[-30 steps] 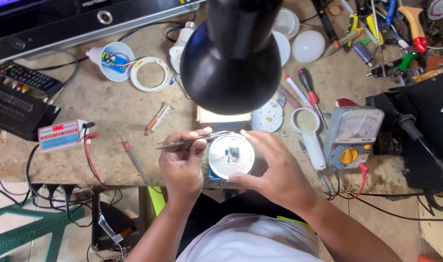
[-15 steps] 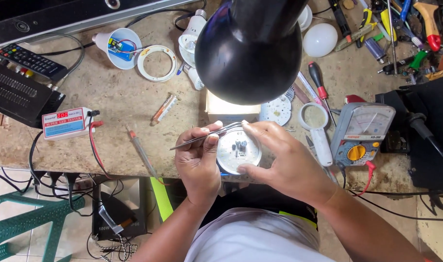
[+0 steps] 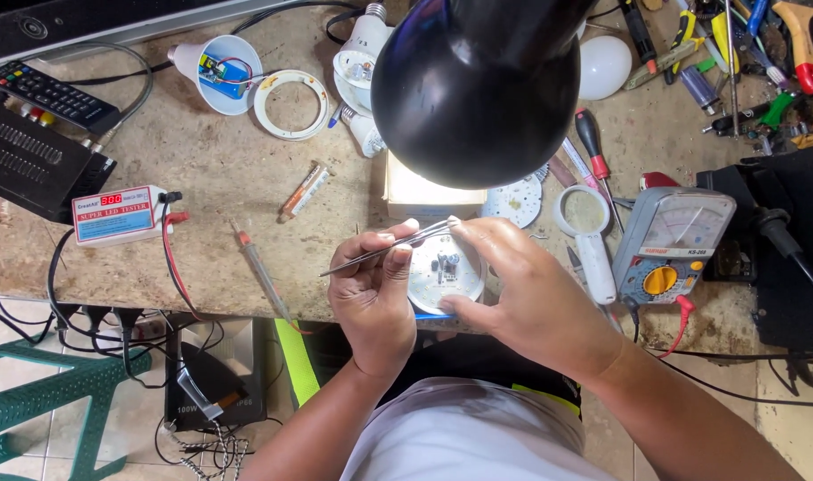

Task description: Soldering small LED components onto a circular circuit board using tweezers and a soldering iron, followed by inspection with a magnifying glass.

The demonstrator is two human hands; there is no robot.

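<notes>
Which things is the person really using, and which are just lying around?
In use: left hand holding tweezers; right hand holding the round white circuit disc.

Lying about: black lamp, magnifying glass, multimeter, red-handled screwdriver, remote control, opened bulbs.

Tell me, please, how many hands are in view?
2: the left hand pinches tweezers, and the right hand holds the round white board.
</notes>
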